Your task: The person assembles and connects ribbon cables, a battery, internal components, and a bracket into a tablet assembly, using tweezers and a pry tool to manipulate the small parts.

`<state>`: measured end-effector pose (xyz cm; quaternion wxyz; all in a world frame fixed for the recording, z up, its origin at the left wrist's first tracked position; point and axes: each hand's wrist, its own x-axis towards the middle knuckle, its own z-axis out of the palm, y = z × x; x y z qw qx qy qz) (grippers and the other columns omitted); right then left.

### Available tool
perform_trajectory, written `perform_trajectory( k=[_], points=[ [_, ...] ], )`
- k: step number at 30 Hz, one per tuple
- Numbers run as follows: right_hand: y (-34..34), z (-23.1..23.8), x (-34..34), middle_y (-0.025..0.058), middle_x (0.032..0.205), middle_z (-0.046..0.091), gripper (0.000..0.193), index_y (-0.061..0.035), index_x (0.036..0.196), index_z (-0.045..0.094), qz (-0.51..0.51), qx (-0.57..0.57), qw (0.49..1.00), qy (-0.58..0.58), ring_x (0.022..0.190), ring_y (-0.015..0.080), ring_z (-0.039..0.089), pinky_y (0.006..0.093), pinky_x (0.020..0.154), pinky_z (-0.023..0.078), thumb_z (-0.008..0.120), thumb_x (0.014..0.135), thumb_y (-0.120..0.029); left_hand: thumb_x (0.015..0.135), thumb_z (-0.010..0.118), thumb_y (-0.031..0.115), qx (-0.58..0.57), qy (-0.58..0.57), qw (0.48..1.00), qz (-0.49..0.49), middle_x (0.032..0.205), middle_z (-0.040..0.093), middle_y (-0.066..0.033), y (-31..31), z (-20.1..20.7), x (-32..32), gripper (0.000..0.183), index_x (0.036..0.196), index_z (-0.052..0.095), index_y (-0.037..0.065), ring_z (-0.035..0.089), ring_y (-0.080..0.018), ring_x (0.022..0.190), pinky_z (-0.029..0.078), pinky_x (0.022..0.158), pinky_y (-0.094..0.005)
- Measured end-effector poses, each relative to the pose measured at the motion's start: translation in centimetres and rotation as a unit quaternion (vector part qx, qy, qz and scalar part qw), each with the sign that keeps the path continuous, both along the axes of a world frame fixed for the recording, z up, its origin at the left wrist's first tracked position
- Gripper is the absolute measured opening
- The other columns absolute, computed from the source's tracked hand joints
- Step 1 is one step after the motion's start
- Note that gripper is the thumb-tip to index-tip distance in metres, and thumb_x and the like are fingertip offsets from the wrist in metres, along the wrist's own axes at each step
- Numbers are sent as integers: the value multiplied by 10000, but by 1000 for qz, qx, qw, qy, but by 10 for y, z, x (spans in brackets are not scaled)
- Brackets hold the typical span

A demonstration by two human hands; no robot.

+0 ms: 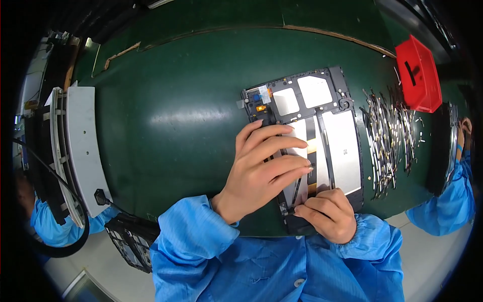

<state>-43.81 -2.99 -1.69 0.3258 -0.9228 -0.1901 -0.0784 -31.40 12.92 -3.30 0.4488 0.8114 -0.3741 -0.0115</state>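
A flat tablet-like device housing [347,151], black with silver panels, lies on the green table in front of me, slightly turned. My left hand [264,163] rests across its left side, fingers stretched out and a little apart, gripping nothing. Down at the near left corner, my right hand [327,214] is closed in a pinch. A thin black cable [297,191] runs to its fingertips and seems to be held there; the exact contact is partly hidden. Another black strip [326,156] crosses the housing lengthwise. Orange and blue parts show at the far left corner.
Many thin dark strips with shiny ends lie in a pile [387,141] right of the housing. Behind them stands a red bin [418,75]. White and dark panels [88,146] are stacked at the left. A co-worker's blue sleeve [448,201] shows at the right.
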Motion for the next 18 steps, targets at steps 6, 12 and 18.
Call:
perform_trajectory(
  k=[6,12,18],
  points=[
    [1,-1,-1,36,903,588,278,-51,868,682,-15,1,1000,-1,823,185,550,306,675,471,645,598,-107,648,778,140,7,0,1000,5,967,669,9,-2,-2,1,127,758,714,138,564,-195,1061,307,1019,-398],
    [0,-2,-1,34,905,587,284,-52,869,684,-10,-3,1000,-5,823,186,548,307,671,470,644,594,-110,658,775,126,7,5,1000,10,969,669,6,-2,-2,1,111,744,704,128,566,-198,1064,309,1014,-402],
    [0,-2,-2,37,909,587,289,-49,873,685,-9,-6,1000,-10,827,187,548,311,667,469,644,594,-113,666,776,131,5,-4,1000,11,957,671,8,-3,-3,0,109,745,700,131,567,-193,1064,309,1017,-395]
  ],
)
